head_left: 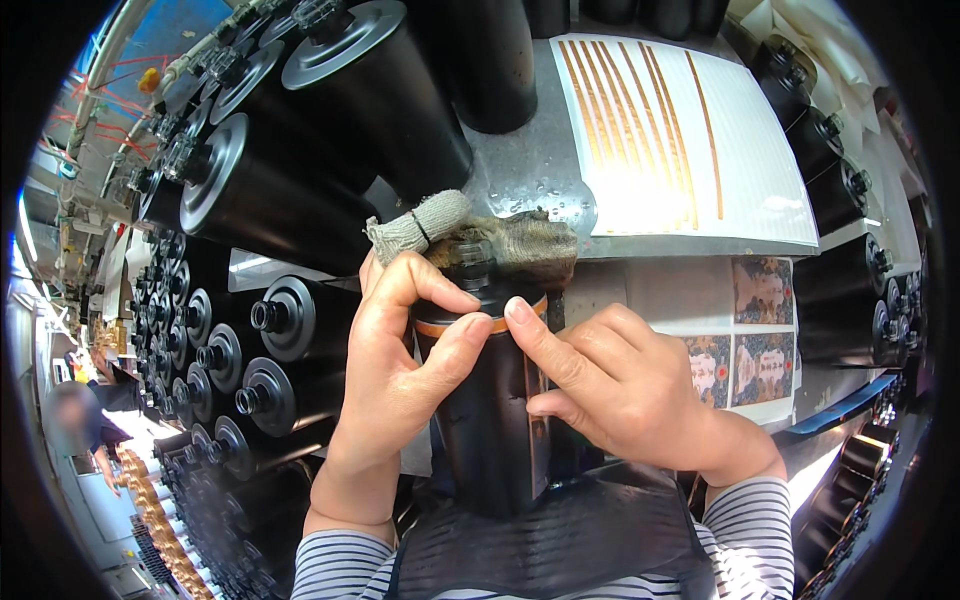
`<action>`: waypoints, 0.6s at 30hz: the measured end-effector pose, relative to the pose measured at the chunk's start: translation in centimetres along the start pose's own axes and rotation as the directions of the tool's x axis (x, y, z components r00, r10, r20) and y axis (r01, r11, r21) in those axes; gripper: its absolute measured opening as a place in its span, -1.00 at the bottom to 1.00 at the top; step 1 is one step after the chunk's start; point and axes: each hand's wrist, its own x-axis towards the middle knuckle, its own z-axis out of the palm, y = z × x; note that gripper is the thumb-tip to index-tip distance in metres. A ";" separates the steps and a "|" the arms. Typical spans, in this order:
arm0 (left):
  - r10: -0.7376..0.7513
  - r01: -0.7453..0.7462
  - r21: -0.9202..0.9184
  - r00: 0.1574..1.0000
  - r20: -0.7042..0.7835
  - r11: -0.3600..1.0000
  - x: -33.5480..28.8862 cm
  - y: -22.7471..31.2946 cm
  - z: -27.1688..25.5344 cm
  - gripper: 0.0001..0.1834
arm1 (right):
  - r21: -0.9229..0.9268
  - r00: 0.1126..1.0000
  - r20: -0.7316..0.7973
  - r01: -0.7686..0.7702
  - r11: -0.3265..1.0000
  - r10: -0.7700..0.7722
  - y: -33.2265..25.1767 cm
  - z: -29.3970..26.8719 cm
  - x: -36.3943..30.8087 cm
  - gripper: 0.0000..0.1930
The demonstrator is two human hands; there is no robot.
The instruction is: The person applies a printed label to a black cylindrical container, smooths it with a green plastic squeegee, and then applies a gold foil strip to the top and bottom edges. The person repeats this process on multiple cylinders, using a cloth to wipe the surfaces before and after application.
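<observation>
A glossy black bottle stands upright in front of me. A thin copper-coloured strip runs around its shoulder. My left hand has thumb and index fingertip close together on the strip at the near rim, closed on it. My right hand presses its stretched index fingertip on the strip just to the right; its thumb is apart, by the bottle's side. Behind the bottle's neck lie a rolled pale grey knitted cloth and a darker, soiled cloth. The far side of the strip is hidden.
A white backing sheet with several copper-coloured strips lies at the back right, printed picture labels nearer. Black bottles crowd the left; taller ones stand behind. Another person is at far left.
</observation>
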 end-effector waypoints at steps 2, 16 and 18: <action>0.023 -0.022 0.066 1.000 -0.014 0.998 0.0 0.0 0.2 -0.85 | -0.014 1.000 0.008 0.009 1.000 -0.009 0.0 0.0 0.1 -0.34; 0.052 -0.051 -0.025 0.996 0.067 0.998 0.7 0.6 -0.3 -0.84 | -0.043 0.998 -0.056 0.030 0.999 -0.033 0.4 0.8 -0.5 -0.34; 0.034 -0.031 -0.042 0.995 0.093 0.999 0.9 0.6 -0.5 -0.85 | -0.008 1.000 -0.014 0.022 1.000 -0.022 0.2 0.3 -0.3 -0.35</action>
